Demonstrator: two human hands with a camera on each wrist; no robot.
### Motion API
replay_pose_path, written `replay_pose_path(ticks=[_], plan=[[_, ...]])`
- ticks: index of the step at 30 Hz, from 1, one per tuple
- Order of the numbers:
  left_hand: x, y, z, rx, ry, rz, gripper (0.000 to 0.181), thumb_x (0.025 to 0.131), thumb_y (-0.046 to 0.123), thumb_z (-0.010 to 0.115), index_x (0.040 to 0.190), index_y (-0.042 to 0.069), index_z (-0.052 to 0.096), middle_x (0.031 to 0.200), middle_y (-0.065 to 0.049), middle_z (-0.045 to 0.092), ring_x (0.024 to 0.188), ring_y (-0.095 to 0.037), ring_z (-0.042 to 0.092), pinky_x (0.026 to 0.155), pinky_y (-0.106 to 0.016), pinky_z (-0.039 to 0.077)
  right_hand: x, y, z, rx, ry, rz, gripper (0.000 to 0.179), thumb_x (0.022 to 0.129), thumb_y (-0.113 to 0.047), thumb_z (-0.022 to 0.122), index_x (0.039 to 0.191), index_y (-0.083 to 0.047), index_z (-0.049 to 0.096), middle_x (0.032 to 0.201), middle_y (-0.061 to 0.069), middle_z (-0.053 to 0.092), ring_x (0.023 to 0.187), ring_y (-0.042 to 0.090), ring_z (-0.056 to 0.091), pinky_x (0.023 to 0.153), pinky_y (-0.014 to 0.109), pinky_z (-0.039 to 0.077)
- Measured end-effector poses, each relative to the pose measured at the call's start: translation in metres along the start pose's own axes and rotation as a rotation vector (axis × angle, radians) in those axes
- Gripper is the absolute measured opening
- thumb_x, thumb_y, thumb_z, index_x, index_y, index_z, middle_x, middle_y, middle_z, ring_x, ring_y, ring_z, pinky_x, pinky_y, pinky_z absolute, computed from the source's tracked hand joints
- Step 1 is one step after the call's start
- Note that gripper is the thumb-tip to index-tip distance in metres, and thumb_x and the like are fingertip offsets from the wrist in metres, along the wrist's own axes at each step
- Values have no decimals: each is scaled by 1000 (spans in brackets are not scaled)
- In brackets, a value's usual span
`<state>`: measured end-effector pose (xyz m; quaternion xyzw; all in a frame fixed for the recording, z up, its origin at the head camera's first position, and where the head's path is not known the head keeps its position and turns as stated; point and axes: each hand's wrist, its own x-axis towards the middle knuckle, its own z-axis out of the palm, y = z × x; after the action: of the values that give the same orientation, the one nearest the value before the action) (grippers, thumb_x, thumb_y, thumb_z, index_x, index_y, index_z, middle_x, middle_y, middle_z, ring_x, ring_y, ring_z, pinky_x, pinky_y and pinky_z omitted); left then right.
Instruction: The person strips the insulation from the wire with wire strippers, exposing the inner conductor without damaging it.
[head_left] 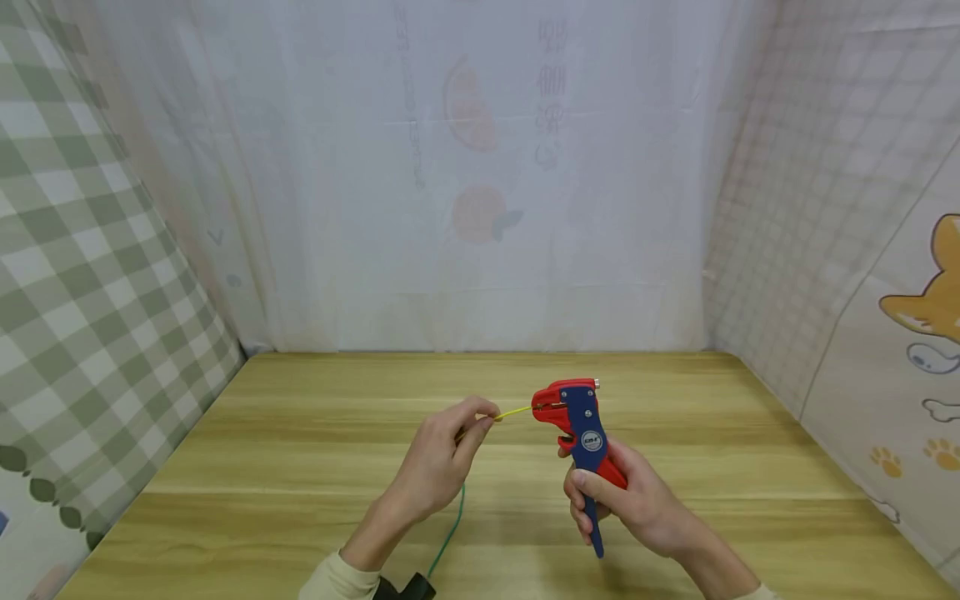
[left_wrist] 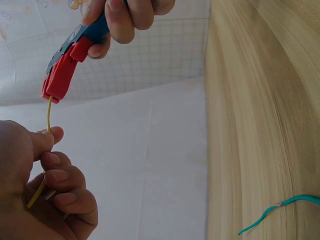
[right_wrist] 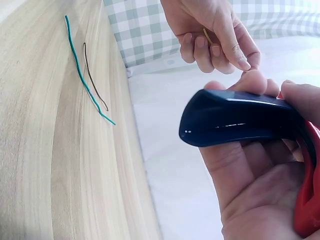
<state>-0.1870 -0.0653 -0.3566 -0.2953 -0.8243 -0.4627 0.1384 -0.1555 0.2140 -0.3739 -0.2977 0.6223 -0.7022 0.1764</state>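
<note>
My left hand (head_left: 438, 458) pinches a thin yellow wire (head_left: 514, 412) between thumb and index finger. Its far end reaches the red jaws of a red and blue wire stripper (head_left: 587, 417), held up over the table by my right hand (head_left: 633, 504). In the left wrist view the wire's other end (left_wrist: 36, 195) shows across the left palm, behind the curled fingers. Seen from the right wrist, the stripper's dark blue handle (right_wrist: 235, 120) lies across my right fingers, and the red handle (right_wrist: 307, 195) is near the palm.
A green wire (right_wrist: 80, 70) lies on the wooden table (head_left: 300, 467), with a brown wire (right_wrist: 90, 72) beside it in the right wrist view. A black device (head_left: 408, 588) sits at the left wrist. Printed cloths (head_left: 97, 250) hang around the table's sides and back.
</note>
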Motion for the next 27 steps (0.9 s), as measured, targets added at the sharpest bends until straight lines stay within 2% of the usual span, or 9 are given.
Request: replay_pose_path(ticks=[6,16,27], plan=[[-2,-1,2,2,-5,1,16,109,8,57,114,11,71,63,12,41,51,2,31,53,-19,32,0,3,3,1,-1,-47,26,113,-1,37,139,-1,40,92,1,65,70,13,67,66,35,64],[-1,-4,4,17,8,26,15,107,5,58,111,10,71,62,12,39,52,3,30,53,-18,31,2,6,7,-31,36,-59,21,114,-2,35,134,-4,43,89,0,64,64,17,66,60,37,63],[-1,-5,5,29,-1,17,14,108,7,58,111,11,71,62,9,41,53,4,31,54,-20,33,3,8,12,-68,78,-7,17,115,-9,38,130,-3,42,83,-2,61,61,13,64,57,35,61]])
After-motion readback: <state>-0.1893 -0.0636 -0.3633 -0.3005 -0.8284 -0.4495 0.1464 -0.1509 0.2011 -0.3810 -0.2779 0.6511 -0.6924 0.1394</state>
